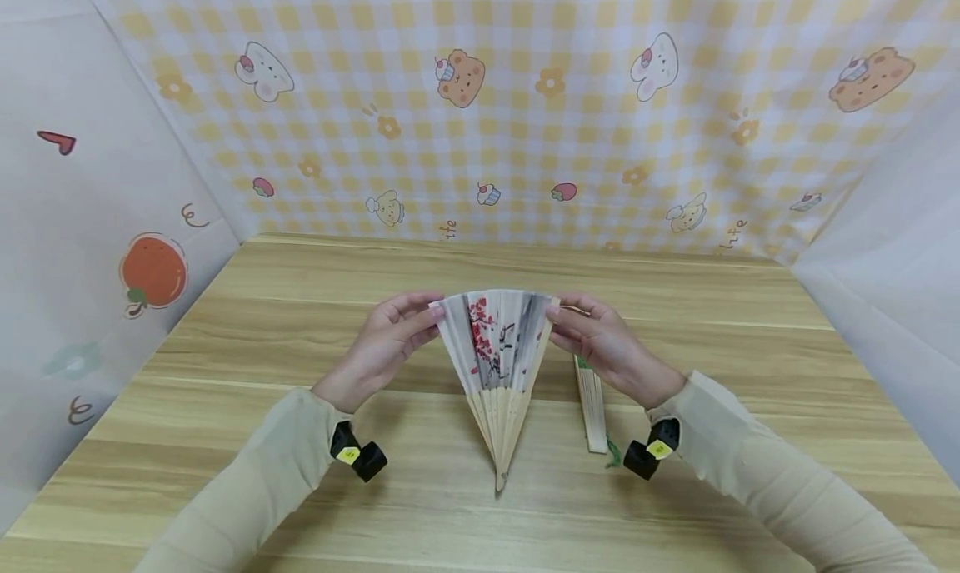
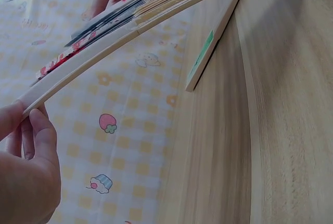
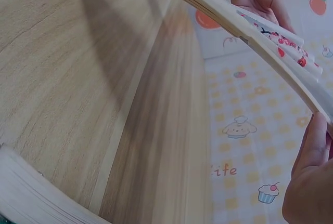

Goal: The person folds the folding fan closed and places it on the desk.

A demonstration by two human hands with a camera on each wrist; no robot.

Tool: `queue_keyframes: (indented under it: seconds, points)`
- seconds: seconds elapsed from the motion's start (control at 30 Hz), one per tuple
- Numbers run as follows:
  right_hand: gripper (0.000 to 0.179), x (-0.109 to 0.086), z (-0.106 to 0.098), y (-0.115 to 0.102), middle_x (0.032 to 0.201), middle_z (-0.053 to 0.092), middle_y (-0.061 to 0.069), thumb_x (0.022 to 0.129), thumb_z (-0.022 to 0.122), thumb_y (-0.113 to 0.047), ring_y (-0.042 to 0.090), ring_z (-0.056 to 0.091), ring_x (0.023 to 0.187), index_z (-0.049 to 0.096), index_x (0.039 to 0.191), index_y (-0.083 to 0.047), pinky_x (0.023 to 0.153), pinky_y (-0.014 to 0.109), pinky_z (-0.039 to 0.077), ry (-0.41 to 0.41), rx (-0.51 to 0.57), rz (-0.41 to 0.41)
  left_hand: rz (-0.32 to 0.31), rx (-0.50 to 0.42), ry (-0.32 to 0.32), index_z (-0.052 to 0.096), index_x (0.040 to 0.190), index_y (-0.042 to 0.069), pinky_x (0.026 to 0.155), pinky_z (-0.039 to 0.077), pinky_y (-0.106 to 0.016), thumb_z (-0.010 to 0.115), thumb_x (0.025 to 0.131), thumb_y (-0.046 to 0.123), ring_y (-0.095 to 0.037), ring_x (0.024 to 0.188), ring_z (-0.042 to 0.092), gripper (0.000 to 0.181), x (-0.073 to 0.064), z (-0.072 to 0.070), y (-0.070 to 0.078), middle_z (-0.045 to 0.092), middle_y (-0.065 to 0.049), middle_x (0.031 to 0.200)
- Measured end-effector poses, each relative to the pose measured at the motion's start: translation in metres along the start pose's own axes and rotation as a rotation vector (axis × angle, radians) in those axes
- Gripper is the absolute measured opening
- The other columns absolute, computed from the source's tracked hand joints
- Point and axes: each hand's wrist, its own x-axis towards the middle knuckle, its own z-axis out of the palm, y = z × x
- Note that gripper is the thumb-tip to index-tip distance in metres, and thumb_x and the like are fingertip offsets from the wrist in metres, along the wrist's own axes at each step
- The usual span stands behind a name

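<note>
A folding fan (image 1: pixel 495 348) with red blossoms on pale cloth and bare wooden ribs is partly spread, its pivot end pointing toward me. My left hand (image 1: pixel 392 337) pinches the fan's upper left corner between thumb and fingers. At the upper right corner, my right hand (image 1: pixel 600 340) pinches the other outer rib. The left wrist view shows the left hand (image 2: pixel 34 156) gripping the rib's tip; the right hand (image 3: pixel 312 167) does likewise in the right wrist view. A second, folded fan (image 1: pixel 592 406) with a green tassel lies on the table, its far end partly hidden by my right hand.
The wood-grain table (image 1: pixel 300 281) spreads under both arms. Behind it hangs a yellow checked cloth (image 1: pixel 517 140) with cartoon prints. White cloth walls (image 1: pixel 82 223) stand at the left and right sides. Each wrist wears a small black camera (image 1: pixel 367 459).
</note>
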Motion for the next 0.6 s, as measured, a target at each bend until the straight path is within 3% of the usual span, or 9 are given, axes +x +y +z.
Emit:
queue_keyframes:
  seconds: [0.6]
  points:
    - [0.013, -0.0002, 0.0034, 0.0021, 0.089, 0.060, 0.002, 0.089, 0.050, -0.002, 0.011, 0.060, 0.078, 0.060, 0.089, -0.011, 0.071, 0.020, 0.051, -0.036, -0.003, -0.003, -0.018, -0.022, -0.012, 0.061, 0.092, 0.012, 0.073, 0.048, -0.019, 0.053, 0.085, -0.002, -0.010, 0.077, 0.056, 0.018, 0.0013, 0.0092, -0.0012, 0.060, 0.000, 0.088]
